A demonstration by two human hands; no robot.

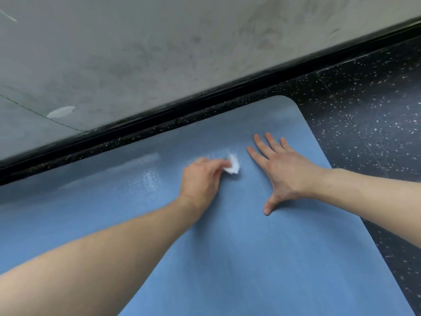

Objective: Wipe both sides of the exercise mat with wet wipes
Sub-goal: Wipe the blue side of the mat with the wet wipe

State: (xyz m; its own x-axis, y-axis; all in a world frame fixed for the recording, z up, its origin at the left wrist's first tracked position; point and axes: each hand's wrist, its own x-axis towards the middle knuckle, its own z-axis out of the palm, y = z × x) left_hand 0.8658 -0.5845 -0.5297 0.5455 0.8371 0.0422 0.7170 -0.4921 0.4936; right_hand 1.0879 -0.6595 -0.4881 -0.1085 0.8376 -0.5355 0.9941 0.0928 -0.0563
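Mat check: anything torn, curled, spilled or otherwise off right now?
Nothing stands out. The blue mat lies flat on the speckled floor, its rounded corner down. The shiny patch beside the left hand looks like moisture from the wet wipe. The right hand presses flat.

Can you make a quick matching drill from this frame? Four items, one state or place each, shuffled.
Column 1:
1. left hand
2. right hand
3. wet wipe
4. exercise mat

Column 2:
A. white, bunched up
B. blue, lying on the speckled floor
C. flat on the mat, fingers spread
D. closed around the wipe

Pairs: 1-D, 2-C, 3-A, 4-B
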